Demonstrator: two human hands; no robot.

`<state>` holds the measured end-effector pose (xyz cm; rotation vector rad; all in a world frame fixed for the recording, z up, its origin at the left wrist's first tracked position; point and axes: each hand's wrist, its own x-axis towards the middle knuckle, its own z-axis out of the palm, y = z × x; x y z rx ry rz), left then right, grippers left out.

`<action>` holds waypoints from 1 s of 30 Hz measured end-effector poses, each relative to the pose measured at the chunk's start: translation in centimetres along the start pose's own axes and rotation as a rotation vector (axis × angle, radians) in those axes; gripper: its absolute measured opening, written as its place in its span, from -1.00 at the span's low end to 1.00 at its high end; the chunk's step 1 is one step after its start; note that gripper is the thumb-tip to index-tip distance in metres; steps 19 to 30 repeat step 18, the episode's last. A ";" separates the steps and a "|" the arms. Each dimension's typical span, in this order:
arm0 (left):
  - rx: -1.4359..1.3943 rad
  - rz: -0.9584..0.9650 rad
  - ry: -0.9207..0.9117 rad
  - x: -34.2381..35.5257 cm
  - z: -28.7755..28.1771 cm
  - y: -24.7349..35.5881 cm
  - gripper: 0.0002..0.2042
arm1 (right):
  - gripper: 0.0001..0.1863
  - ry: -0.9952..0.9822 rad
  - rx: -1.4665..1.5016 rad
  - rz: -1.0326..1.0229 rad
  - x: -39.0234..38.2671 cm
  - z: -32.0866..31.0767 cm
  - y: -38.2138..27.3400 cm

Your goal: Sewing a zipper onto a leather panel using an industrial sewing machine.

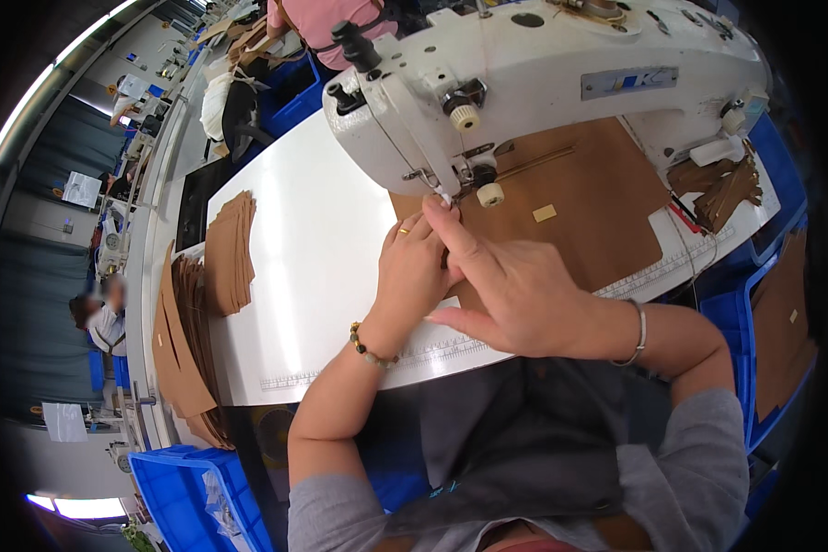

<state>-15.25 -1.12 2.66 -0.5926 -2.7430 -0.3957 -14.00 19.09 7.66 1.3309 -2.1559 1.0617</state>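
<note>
My left hand [416, 267] is at the near left edge of a large brown panel [584, 184], just below the needle area of a white sewing machine [515, 87]. Its fingers are bent and close together; my right hand partly covers them, so what they grip is hidden. Across it reaches my right hand [524, 290], index finger stretched to the presser foot [454, 198] and thumb spread away to the left. Nothing shows in its grasp. The panel lies flat under the machine arm and bears a small pale yellow label [545, 213].
At the white table's [304, 258] left edge, brown pieces [228, 253] lie stacked beside a hanging pile of panels [182, 340]. Blue bins [179, 488] flank the table. Brown scraps [722, 193] lie right of the machine. A person in pink [327, 23] is beyond.
</note>
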 end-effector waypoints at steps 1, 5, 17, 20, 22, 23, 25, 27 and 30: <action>-0.057 -0.016 -0.003 -0.1 0.4 -0.2 -0.46 | 0.06 0.082 0.113 0.138 0.1 1.6 -0.4; -0.548 -0.116 0.355 1.6 2.9 0.2 -0.60 | 0.25 0.200 0.049 0.223 2.9 4.1 -1.5; 0.154 0.116 0.101 -0.7 4.8 -3.4 -0.70 | -0.38 0.451 0.106 -0.038 2.7 4.7 0.1; -0.010 0.093 0.116 -0.9 4.5 -3.1 -0.54 | -0.38 0.445 0.098 -0.037 2.4 4.4 0.3; -0.010 0.093 0.116 -0.9 4.5 -3.1 -0.54 | -0.38 0.445 0.098 -0.037 2.4 4.4 0.3; -0.010 0.093 0.116 -0.9 4.5 -3.1 -0.54 | -0.38 0.445 0.098 -0.037 2.4 4.4 0.3; -0.010 0.093 0.116 -0.9 4.5 -3.1 -0.54 | -0.38 0.445 0.098 -0.037 2.4 4.4 0.3; -0.010 0.093 0.116 -0.9 4.5 -3.1 -0.54 | -0.38 0.445 0.098 -0.037 2.4 4.4 0.3; -0.010 0.093 0.116 -0.9 4.5 -3.1 -0.54 | -0.38 0.445 0.098 -0.037 2.4 4.4 0.3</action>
